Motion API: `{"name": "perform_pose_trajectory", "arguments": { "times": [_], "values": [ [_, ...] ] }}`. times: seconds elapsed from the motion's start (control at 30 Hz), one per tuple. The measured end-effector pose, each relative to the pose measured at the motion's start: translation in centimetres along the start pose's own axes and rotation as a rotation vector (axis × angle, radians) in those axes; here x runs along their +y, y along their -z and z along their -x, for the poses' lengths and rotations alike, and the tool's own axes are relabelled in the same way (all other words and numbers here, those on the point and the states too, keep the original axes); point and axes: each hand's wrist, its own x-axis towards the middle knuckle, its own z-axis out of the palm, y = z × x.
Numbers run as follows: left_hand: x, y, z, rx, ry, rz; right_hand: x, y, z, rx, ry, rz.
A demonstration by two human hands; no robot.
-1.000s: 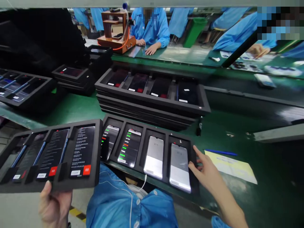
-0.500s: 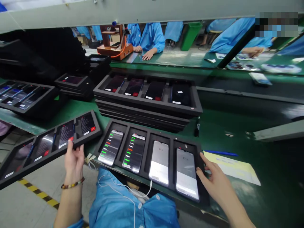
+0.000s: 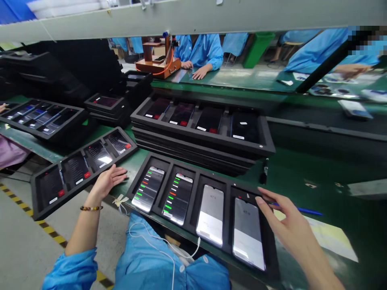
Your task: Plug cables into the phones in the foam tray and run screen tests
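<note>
Have the left hand empty, palm up and fingers wide, just beside the near rim of the left tray; cannot tell of any contact. In that tray, find four phones in a row, one per compartment, dark-screened, with red squares on some. See its right end over the green bench, left end out past the edge, above the floor. Have the right hand at the far right corner of the front tray, thumb and forefinger slightly apart; cannot tell of any grip, other fingers being partly hidden. In this tray, on the bench, find a left pair of phones with green, white and red lines, and a right pair of phones with grey-and-white screens. Behind, see a stack of trays, topped with four dark phones.
</note>
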Motion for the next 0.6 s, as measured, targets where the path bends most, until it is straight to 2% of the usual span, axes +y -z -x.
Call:
{"name": "perform_pose_trajectory", "arguments": {
  "times": [0.07, 0.13, 0.23, 0.3, 0.4, 0.5, 0.6],
  "values": [
    [-0.4, 1.0, 0.2, -0.051, -0.048, -0.158, -0.3, -0.7, -1.2, -0.015, 0.012, -0.053],
    [-0.7, 1.4, 0.1, -0.046, -0.201, -0.274, -0.2, -1.7, -2.7, -0.016, -0.011, -0.131],
    [0.3, -0.2, -1.1, -0.022, -0.406, -0.345, -0.5, -3.3, -5.6, -0.019, -0.134, -0.381],
    [2.2, -2.9, -2.7, -0.017, -0.447, -0.363, -1.1, -4.4, -7.7, -0.05, -0.254, -0.684],
    [5.7, -8.3, -5.5, -0.014, -0.429, -0.35, -2.5, -5.9, -10.6, -0.056, -0.296, -0.814],
    [8.3, -13.2, -7.5, -0.105, -0.222, -0.339, -3.3, -7.0, -12.6, -0.052, -0.325, -0.913],
    [9.1, -16.5, -8.5, -0.231, -0.071, -0.347, -3.2, -8.0, -13.8, -0.06, -0.354, -0.998]
  ]
}}
